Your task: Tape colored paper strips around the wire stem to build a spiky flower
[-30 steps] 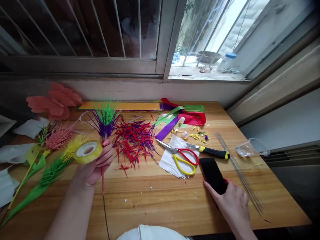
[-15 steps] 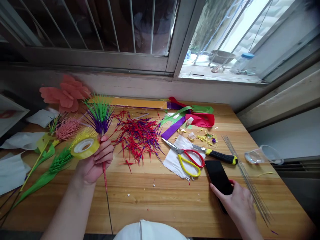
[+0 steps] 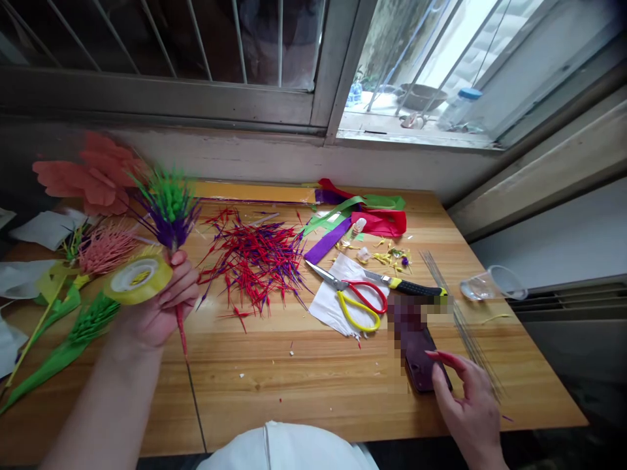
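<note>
The left hand point(image 3: 169, 294) is closed around the stem of a flower spike point(image 3: 169, 212), holding it almost upright. Green bristles top the spike, with purple ones beneath them, just above the fist. Below the fist the stem is wrapped in red for a stretch, then runs on as thin dark wire point(image 3: 196, 405). A roll of clear yellowish tape point(image 3: 117, 287) sits against the same hand, on its left; how it is gripped cannot be told.

The right hand point(image 3: 473, 398) is loosely curled with nothing in its grasp, thumb and forefinger slightly apart over a dark phone point(image 3: 424, 365); whether they touch it is unclear.

Just right of the left hand lies a heap of loose red and purple pieces point(image 3: 264, 261). Beyond the right hand are a utility knife point(image 3: 416, 288), scissors point(image 3: 339, 284) on a white cloth or tissue point(image 3: 326, 312), and coloured ribbons point(image 3: 328, 240). Thin wires point(image 3: 463, 326) lie just past its far side, near a clear cup point(image 3: 492, 284). Left of the left hand, a green spike point(image 3: 91, 320) and a pink one point(image 3: 105, 248) rest on the wooden worktop point(image 3: 304, 405).

The held spike seems partly made: green and purple are in place, while the loose pieces remain unattached and the lower wire unwrapped.
</note>
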The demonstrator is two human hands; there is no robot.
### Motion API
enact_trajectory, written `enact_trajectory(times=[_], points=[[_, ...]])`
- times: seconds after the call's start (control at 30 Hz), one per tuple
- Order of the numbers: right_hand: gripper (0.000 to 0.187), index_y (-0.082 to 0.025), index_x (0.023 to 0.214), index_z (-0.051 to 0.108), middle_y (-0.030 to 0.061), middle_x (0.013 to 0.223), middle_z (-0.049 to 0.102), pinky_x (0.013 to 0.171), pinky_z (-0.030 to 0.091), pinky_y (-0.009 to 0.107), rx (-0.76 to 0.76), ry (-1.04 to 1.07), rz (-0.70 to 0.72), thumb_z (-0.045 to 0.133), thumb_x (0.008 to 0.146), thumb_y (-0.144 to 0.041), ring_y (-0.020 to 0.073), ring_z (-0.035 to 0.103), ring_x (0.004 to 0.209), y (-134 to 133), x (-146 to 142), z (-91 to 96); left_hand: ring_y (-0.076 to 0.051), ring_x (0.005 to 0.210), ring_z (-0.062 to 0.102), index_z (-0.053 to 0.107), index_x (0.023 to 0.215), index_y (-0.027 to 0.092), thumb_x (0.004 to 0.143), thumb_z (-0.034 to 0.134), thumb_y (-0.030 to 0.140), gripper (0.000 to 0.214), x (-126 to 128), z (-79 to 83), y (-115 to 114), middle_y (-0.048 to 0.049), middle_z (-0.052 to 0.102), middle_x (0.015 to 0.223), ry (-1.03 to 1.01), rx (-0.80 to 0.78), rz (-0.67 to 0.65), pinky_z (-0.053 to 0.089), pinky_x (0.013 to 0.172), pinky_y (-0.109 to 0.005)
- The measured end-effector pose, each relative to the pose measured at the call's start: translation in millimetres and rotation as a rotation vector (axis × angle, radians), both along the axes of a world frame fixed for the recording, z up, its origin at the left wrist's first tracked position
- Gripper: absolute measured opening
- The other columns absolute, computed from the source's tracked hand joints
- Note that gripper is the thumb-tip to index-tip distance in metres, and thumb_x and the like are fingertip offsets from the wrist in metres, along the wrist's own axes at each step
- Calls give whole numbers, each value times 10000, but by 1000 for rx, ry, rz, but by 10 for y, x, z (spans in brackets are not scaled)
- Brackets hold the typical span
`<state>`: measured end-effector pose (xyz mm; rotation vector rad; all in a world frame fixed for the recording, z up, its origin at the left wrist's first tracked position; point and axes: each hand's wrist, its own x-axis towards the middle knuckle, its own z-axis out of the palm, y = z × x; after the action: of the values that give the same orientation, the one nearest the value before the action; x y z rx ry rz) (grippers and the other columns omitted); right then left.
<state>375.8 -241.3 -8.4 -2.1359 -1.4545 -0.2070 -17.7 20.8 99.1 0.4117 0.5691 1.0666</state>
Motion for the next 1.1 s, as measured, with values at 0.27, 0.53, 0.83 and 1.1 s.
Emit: enact_trajectory(times=[0.27,0.53,0.83,1.1], points=[[212,-193,921,614,76,922,596,831,437,373,-76,0,80,458,809,-281,235,544,907,73,107,-24,-35,288,273,447,657,173,863,225,23,338,-121,31,22,46,377,425,162,-127,-212,257,272,-124],[356,-175,1136,505,110,1067,581,925,383,443,-43,-26,91,444,801,-279,270,492,1041,222,79,-3,-26,318,373,448,671,146,808,462,50,168,183,-357,-266,62,364,442,-147,-331,-415,264,297,-97],[295,-178,1074,533,97,981,632,872,425,430,-42,25,97,453,794,-233,257,549,956,-39,-26,-34,-40,356,426,389,735,168,856,367,25,188,342,-504,-453,62,387,462,-378,-524,-359,275,320,-98],[287,-184,1074,521,85,1018,648,920,404,433,-102,17,146,461,801,-251,261,514,1058,-17,-88,-46,-49,365,444,394,753,169,869,318,24,201,320,-487,-497,44,430,488,-384,-508,-349,291,329,-105]])
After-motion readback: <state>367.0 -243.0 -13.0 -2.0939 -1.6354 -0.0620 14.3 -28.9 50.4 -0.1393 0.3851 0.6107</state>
